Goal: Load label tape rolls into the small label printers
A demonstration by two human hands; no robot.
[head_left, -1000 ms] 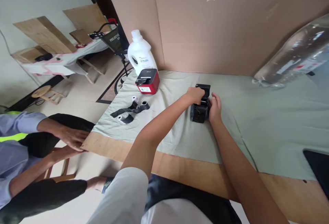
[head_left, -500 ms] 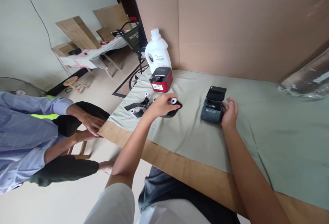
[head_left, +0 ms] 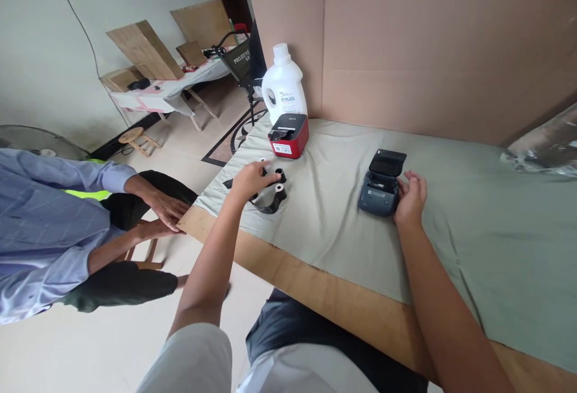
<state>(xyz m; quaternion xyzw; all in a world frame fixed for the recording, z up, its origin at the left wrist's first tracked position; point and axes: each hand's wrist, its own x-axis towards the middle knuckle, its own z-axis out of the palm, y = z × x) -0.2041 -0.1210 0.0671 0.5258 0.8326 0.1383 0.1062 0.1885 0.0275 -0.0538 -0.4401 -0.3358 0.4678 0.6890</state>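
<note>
Left hand (head_left: 249, 180) covers part of the small black paper rolls (head_left: 274, 191). Beside them, red boxy printer (head_left: 288, 135) label unreadable. Right edge crops clear plastic bag (head_left: 543, 146).

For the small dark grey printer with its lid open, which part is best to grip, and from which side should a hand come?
Probably grip the small dark grey printer across its low body, on the two side walls below the lid. Come from above and from the near table edge: the raised lid blocks the far side, and the right hand already rests against its right wall.
</note>
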